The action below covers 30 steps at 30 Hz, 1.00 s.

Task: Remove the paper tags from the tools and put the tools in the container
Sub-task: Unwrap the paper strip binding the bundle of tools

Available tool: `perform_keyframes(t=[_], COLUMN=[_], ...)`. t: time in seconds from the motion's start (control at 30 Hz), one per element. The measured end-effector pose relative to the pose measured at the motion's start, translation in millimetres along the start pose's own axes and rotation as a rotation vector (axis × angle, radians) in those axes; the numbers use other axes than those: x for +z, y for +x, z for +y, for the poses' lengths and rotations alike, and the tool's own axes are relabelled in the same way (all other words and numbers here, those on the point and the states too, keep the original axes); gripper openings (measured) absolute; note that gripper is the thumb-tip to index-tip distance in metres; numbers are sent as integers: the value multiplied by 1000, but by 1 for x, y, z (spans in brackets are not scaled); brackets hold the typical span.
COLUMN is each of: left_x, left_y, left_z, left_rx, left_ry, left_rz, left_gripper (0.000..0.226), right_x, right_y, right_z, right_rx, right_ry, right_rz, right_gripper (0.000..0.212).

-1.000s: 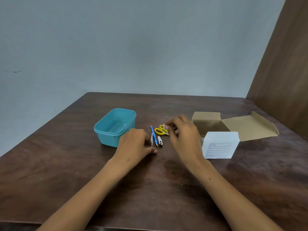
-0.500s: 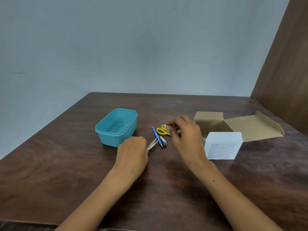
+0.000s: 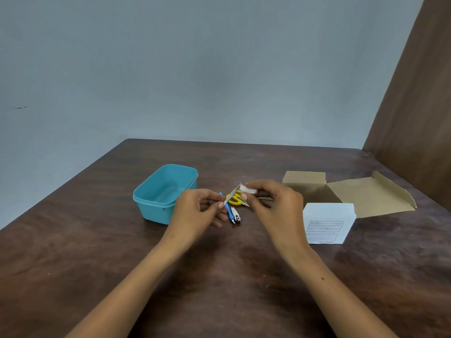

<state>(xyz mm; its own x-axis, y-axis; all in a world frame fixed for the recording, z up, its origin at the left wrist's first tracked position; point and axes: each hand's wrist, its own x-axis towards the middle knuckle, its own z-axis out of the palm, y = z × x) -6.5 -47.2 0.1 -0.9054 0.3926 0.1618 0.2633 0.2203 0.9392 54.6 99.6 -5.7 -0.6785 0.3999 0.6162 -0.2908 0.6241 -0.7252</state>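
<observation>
Slim metal nail file [image 3: 231, 194] pinched by L hand [image 3: 200, 211]; white paper tag [image 3: 248, 189] at its tip gripped by R hand [image 3: 275, 203], beside teal plastic container [image 3: 146, 195].

A single head-worn, wide-angle camera looks forward and down across a dark wooden table [image 3: 97, 252], both forearms reaching in from the bottom edge. The left hand [image 3: 197, 211] and right hand [image 3: 275, 206] meet close to frame centre, at near range. A grey wall [image 3: 195, 69] fills the upper half.

left hand [image 3: 195, 211] pinching, right hand [image 3: 273, 203] pinching, raised
</observation>
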Motion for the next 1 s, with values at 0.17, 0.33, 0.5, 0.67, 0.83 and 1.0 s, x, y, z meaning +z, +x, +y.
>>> perform_keyframes(t=[0.17, 0.33, 0.5, 0.67, 0.83, 1.0], left_x=[0, 5, 5, 5, 4, 8], left_y=[-4, -8, -14, -15, -16, -17], left_z=[-2, -4, -1, 0, 0, -7], left_rx=[7, -4, -20, 36, 98, 208], left_ry=[-116, -215, -275, -289, -217, -90], left_rz=[-2, -22, -55, -28, 27, 31], left_gripper=[17, 19, 25, 27, 37, 40], right_x=[1, -1, -2, 1, 4, -1], right_y=[-2, -2, -4, -6, -13, -5], right_z=[-1, -1, 4, 15, 8, 15], right_rx=[-2, -98, -347, -365, -414, -347], right_ry=[-15, -126, -333, -279, -278, -264], right_rz=[-8, 48, 77, -118, -236, -42], right_gripper=[19, 19, 11, 14, 17, 17])
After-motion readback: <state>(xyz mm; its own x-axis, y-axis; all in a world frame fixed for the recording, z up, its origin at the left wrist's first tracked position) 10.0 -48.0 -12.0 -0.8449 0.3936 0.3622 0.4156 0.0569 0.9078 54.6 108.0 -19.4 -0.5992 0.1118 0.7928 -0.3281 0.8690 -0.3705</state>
